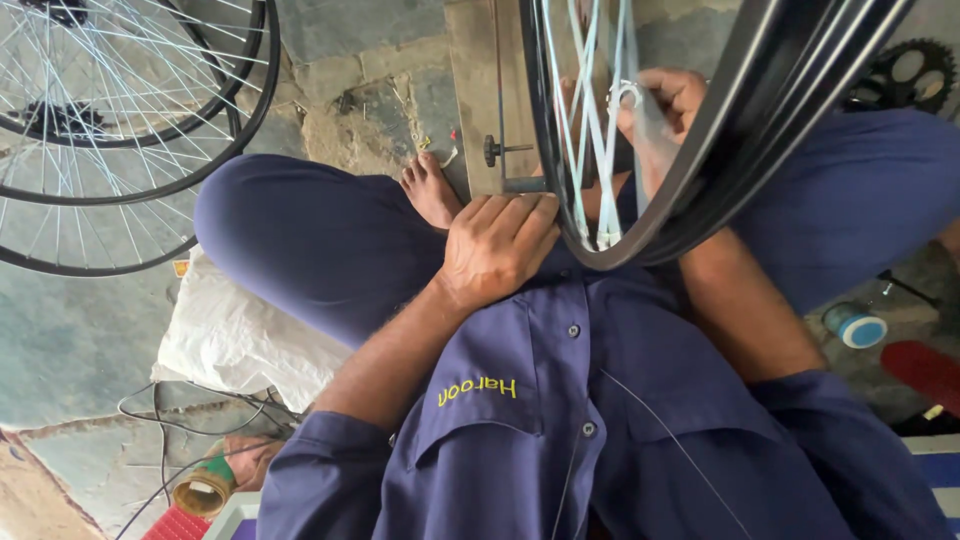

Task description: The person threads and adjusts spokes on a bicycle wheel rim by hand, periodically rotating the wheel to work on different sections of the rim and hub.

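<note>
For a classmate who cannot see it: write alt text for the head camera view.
A seated person in blue clothes holds a black bicycle wheel rim, left hand gripping its edge, right hand working among the spokes. More spoked wheels lie on the stone floor.

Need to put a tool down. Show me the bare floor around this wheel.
Bare stone floor lies between the spare wheels and the white sack. A smaller patch sits above the knee. It is crowded where the left hand and right hand work the rim.
</note>
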